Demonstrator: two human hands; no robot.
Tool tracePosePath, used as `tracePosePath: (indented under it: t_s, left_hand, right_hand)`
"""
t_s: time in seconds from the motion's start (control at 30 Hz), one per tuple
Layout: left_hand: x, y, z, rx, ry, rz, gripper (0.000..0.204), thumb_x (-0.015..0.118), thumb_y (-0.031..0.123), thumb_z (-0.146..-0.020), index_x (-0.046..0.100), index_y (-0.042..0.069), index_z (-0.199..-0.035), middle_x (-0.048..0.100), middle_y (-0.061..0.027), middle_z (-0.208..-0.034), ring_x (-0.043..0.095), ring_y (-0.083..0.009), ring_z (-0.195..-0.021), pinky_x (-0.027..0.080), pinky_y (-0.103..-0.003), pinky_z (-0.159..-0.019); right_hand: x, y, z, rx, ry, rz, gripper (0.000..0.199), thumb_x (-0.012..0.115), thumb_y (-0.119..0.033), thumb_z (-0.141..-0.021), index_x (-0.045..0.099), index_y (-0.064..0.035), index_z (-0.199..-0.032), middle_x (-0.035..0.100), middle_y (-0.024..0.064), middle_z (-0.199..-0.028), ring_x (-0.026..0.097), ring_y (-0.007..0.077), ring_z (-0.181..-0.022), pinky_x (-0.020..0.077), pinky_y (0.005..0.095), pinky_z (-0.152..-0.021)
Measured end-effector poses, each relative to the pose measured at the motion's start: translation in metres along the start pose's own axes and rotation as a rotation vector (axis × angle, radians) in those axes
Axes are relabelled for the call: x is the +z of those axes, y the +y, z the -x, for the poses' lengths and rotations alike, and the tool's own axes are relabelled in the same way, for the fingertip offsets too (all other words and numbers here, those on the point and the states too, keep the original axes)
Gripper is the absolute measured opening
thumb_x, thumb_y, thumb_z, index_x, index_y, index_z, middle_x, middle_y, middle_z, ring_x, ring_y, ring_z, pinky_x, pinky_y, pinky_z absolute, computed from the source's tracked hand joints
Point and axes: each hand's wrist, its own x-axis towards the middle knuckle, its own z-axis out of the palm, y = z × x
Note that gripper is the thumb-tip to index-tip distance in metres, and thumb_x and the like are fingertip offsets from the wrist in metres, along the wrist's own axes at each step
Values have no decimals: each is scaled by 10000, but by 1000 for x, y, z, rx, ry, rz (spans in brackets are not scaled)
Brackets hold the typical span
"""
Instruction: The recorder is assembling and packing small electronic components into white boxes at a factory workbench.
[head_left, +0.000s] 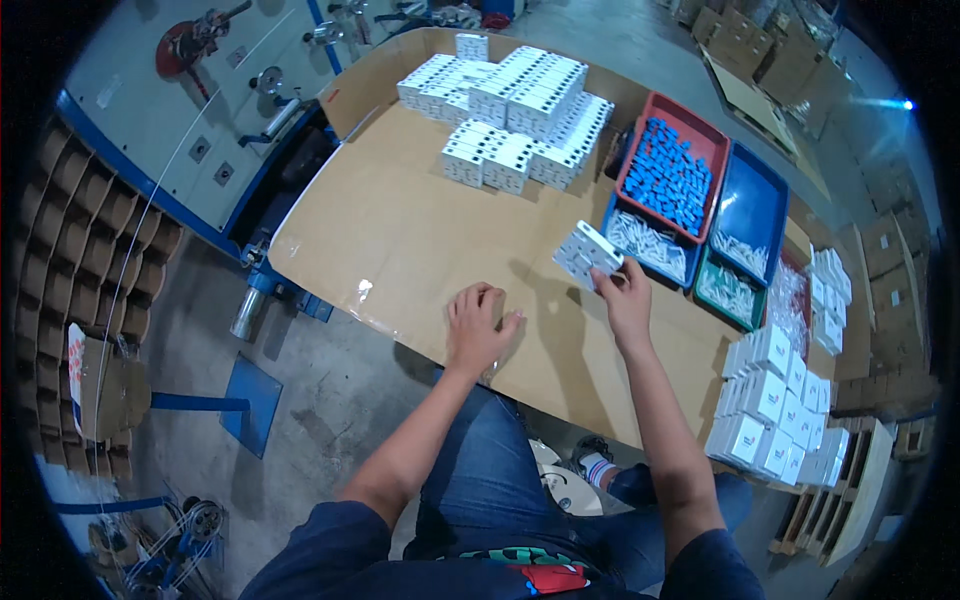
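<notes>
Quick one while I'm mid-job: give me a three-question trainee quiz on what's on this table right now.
1. True or false: the left hand holds a white box.
2. Which tray holds the blue parts? A) red tray B) blue tray C) green tray
3. Fill in: the right hand holds a white ___ off the table.

Key:
1. False; it rests on the cardboard tabletop, holding nothing.
2. A, the red tray.
3. Box, held near the blue tray.

Grey concrete floor (330,400), cardboard-topped table (400,230), blue-edged machine (180,110) far left, cardboard cartons (760,50) far right, bright lamp (906,104) far right
</notes>
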Motion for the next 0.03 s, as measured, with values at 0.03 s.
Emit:
tracePosePath:
  t_s: [0.03]
  left_hand:
    - [1,-4,-1,-26,-24,0,492,775,428,-844,656,126,-1213,568,-111,-1268,489,-306,-1279,331,-491,-1109]
  right_hand:
    - [12,1,-22,-8,-33,37,403,759,-116,-950,582,-11,-1297,681,89,-1142,673,158,-977,567,308,-810]
